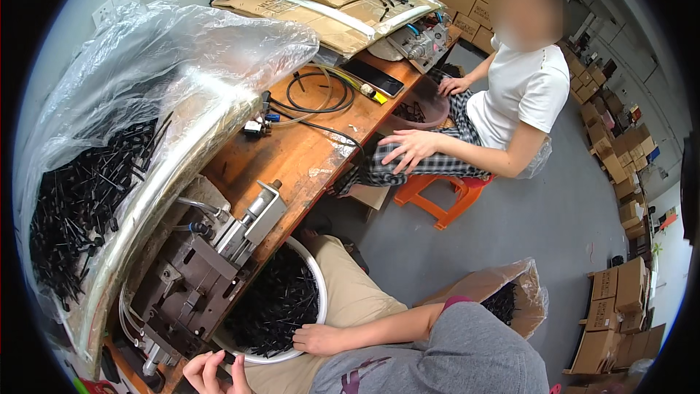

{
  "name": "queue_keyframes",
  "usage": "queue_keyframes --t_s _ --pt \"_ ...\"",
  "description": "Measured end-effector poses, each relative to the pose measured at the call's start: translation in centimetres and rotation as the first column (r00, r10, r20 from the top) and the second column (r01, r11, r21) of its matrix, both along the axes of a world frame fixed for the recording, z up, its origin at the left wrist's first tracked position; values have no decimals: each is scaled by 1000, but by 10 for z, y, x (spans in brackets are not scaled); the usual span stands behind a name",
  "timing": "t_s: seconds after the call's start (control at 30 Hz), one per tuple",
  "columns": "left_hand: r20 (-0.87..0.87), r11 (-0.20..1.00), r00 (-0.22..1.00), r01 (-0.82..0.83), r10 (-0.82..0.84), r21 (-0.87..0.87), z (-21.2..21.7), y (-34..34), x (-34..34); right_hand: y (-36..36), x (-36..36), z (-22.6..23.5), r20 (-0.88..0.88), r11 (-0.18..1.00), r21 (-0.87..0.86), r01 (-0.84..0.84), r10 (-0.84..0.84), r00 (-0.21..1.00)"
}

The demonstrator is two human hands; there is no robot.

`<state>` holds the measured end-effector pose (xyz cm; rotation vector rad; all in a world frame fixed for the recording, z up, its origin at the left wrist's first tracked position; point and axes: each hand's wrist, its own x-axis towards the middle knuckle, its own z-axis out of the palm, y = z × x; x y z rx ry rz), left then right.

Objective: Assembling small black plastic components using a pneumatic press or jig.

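While the right hand (321,338) rests fingers-spread, gripping nothing, on the rim of the round white basin (318,277) of thin black plastic pieces (275,300), the left hand (209,373) curls loosely, empty, just below the basin under the grey metal press fixture (191,286).

I have a single view, from a wide fisheye camera worn on my head, looking steeply down and a little forward, with straight edges bowing toward a dark round rim. Closest to the lens, at the lower edge, are my right hand (319,338) on the round white basin of black plastic parts (318,284) and my left hand (208,372) below the grey metal press fixture (191,282). The long orange-brown wooden workbench (306,153) runs away toward the top, where a seated person in a white shirt (521,91) sits farther off.
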<state>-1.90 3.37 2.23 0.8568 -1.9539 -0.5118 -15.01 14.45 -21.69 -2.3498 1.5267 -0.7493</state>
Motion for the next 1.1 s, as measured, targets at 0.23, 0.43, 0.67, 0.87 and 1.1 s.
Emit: queue_keyframes --t_s 0.23,0.43,0.67,0.87,1.1 --pt "-31 1000 999 -19 19 -22 -1 -1 2 -3 -4 2 208 991 123 -54 28 978" --pt "14 998 999 -50 50 33 -19 -1 14 -7 -10 14 400 985 165 -48 -22 916" --pt "18 999 999 -32 31 44 -18 2 14 -8 -16 29 348 947 316 -54 -63 936" --pt "17 991 999 -52 50 121 -21 3 14 -9 -16 26 364 991 120 -61 13 931" --pt "-16 995 996 93 -92 33 -7 2 2 -10 -27 40 464 960 244 -138 10 886"
